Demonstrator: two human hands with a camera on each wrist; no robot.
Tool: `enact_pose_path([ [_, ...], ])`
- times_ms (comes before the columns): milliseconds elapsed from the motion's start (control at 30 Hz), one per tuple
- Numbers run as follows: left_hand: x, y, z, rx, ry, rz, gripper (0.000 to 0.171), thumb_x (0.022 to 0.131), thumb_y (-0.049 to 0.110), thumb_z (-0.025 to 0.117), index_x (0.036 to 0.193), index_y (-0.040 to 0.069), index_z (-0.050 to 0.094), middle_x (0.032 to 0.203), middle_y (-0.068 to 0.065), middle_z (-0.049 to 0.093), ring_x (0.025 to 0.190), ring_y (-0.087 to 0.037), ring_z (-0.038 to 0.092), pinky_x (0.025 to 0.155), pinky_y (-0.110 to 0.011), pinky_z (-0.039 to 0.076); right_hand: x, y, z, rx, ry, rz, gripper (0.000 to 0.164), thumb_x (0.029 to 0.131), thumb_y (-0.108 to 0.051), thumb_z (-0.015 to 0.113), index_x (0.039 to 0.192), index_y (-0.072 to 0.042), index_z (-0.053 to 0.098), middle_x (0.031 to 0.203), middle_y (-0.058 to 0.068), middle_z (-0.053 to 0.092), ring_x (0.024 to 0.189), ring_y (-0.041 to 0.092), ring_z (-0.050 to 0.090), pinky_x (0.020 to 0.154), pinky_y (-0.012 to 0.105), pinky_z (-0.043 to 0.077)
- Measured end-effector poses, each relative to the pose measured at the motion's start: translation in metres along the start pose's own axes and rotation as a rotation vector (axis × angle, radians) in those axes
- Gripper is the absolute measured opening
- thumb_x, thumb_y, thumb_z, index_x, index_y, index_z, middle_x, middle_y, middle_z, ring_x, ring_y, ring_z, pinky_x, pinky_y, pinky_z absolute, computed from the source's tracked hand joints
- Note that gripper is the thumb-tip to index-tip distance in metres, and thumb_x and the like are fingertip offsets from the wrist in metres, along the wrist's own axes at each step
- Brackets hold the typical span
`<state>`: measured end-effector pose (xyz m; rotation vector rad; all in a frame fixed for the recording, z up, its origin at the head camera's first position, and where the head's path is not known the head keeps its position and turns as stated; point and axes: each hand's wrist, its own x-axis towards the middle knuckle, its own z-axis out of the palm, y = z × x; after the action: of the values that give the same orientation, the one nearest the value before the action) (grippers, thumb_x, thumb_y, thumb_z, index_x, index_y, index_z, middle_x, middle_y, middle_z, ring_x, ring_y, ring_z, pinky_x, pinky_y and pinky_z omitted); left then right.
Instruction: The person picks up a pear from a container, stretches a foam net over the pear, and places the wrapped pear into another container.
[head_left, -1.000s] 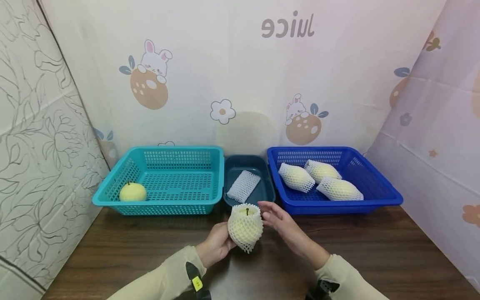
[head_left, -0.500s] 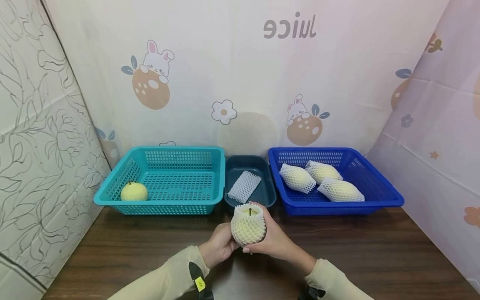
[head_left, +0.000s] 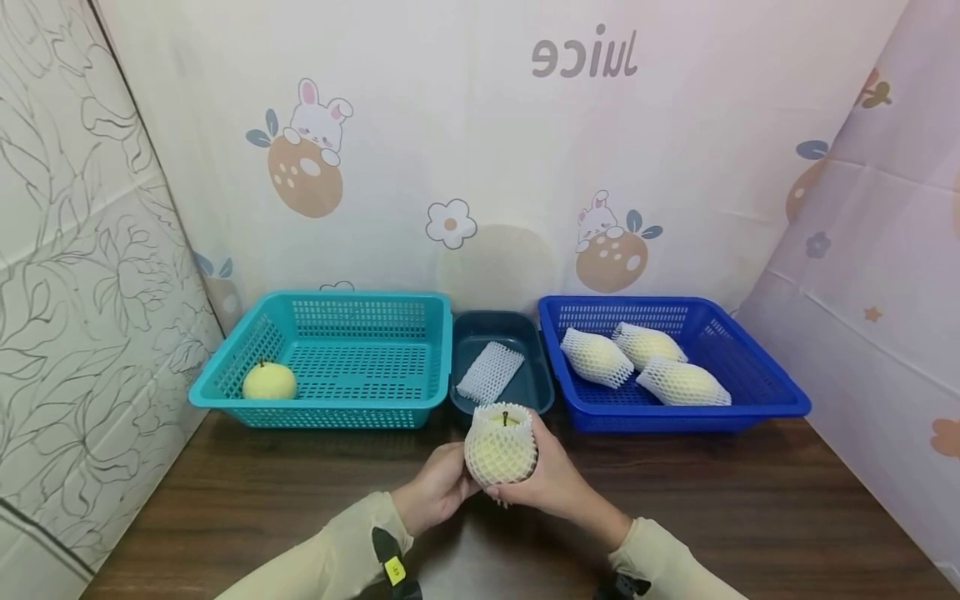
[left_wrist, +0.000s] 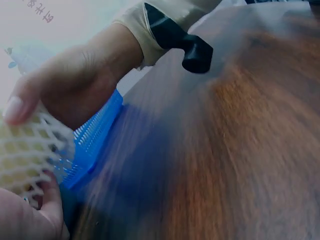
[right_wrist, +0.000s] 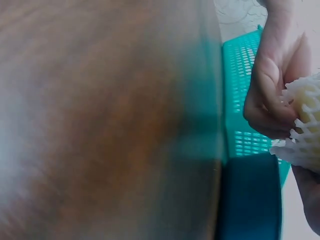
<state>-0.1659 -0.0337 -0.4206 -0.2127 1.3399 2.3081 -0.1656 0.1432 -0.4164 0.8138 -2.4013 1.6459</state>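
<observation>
A pale yellow pear (head_left: 501,454) in a white foam net sleeve is held between both hands above the table, its stem showing at the net's upper opening. My left hand (head_left: 437,487) grips it from the left, low on the net; in the right wrist view, that hand's fingers (right_wrist: 272,107) curl at the mesh edge. From the right, my right hand (head_left: 553,479) wraps round the pear, its thumb (left_wrist: 22,102) lying on the mesh in the left wrist view. The far fingers of the right hand are hidden behind the fruit.
A teal basket (head_left: 337,403) at left holds one bare pear (head_left: 269,382). In the dark blue-green tray (head_left: 540,387) between the baskets lies a flat foam net (head_left: 491,372). The blue basket (head_left: 675,422) at right has 3 netted pears (head_left: 684,382). A printed curtain (head_left: 420,125) stands behind.
My right hand, apart from the pear with fingers extended a second ago, has come in and taken hold of its right side. The pear has shifted slightly right; the left hand keeps its hold.
</observation>
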Motion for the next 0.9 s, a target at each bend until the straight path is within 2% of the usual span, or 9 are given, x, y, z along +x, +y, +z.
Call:
enact_pose_path([
  [200, -0.004, 0.009, -0.001, 0.083, -0.057, 0.004, 0.040, 0.104, 0.017, 0.037, 0.134, -0.010, 0.042, 0.112, -0.016, 0.063, 0.098, -0.021, 0.061, 0.091, -0.043, 0.047, 0.007, -0.013, -0.015, -0.006, 0.004, -0.020, 0.091, 0.062, -0.015, 0.089, 0.136, -0.008, 0.038, 0.119, 0.007, 0.055, 0.101, 0.022, 0.054, 0.087, 0.033, 0.046],
  [400, -0.009, 0.022, -0.005, 0.153, -0.046, 0.034, 0.038, 0.103, 0.013, 0.036, 0.131, -0.011, 0.038, 0.107, -0.017, 0.058, 0.092, -0.023, 0.058, 0.087, -0.042, 0.049, 0.020, -0.026, -0.038, -0.065, 0.042, -0.007, 0.093, 0.060, -0.015, 0.089, 0.135, -0.006, 0.036, 0.118, 0.010, 0.054, 0.101, 0.023, 0.054, 0.086, 0.034, 0.046],
  [533, -0.011, 0.034, -0.008, 0.220, -0.037, 0.075, 0.037, 0.102, 0.014, 0.038, 0.130, -0.010, 0.037, 0.109, -0.020, 0.055, 0.093, -0.024, 0.057, 0.085, -0.041, 0.050, 0.029, -0.034, -0.058, -0.132, 0.066, 0.056, 0.095, 0.061, -0.018, 0.090, 0.137, -0.005, 0.034, 0.118, 0.013, 0.054, 0.102, 0.025, 0.053, 0.088, 0.041, 0.044],
  [633, -0.011, 0.046, -0.010, 0.274, -0.019, 0.117, 0.032, 0.101, 0.013, 0.040, 0.126, -0.008, 0.041, 0.107, -0.019, 0.056, 0.091, -0.025, 0.058, 0.083, -0.041, 0.051, 0.035, -0.040, -0.074, -0.167, 0.076, 0.137, 0.097, 0.064, -0.021, 0.088, 0.140, -0.005, 0.029, 0.120, 0.015, 0.051, 0.105, 0.027, 0.051, 0.090, 0.045, 0.042],
  [733, -0.011, 0.058, -0.012, 0.331, 0.017, 0.167, 0.027, 0.100, 0.010, 0.042, 0.121, -0.006, 0.046, 0.104, -0.019, 0.057, 0.089, -0.025, 0.058, 0.080, -0.040, 0.053, 0.042, -0.043, -0.092, -0.169, 0.087, 0.198, 0.099, 0.068, -0.021, 0.087, 0.144, -0.005, 0.024, 0.123, 0.017, 0.048, 0.107, 0.029, 0.050, 0.088, 0.044, 0.044],
  [800, -0.012, 0.067, -0.014, 0.375, 0.037, 0.216, 0.024, 0.099, 0.008, 0.044, 0.119, -0.005, 0.048, 0.103, -0.019, 0.058, 0.087, -0.024, 0.058, 0.078, -0.039, 0.053, 0.048, -0.043, -0.105, -0.169, 0.098, 0.229, 0.098, 0.070, -0.021, 0.085, 0.144, -0.005, 0.024, 0.123, 0.018, 0.048, 0.106, 0.030, 0.050, 0.086, 0.042, 0.046],
  [900, -0.012, 0.080, -0.019, 0.488, 0.061, 0.324, 0.021, 0.098, 0.007, 0.048, 0.115, -0.005, 0.051, 0.102, -0.020, 0.059, 0.087, -0.025, 0.058, 0.077, -0.041, 0.053, 0.056, -0.041, -0.125, -0.189, 0.115, 0.268, 0.099, 0.072, -0.021, 0.083, 0.146, -0.004, 0.020, 0.125, 0.020, 0.046, 0.106, 0.030, 0.050, 0.083, 0.039, 0.047],
])
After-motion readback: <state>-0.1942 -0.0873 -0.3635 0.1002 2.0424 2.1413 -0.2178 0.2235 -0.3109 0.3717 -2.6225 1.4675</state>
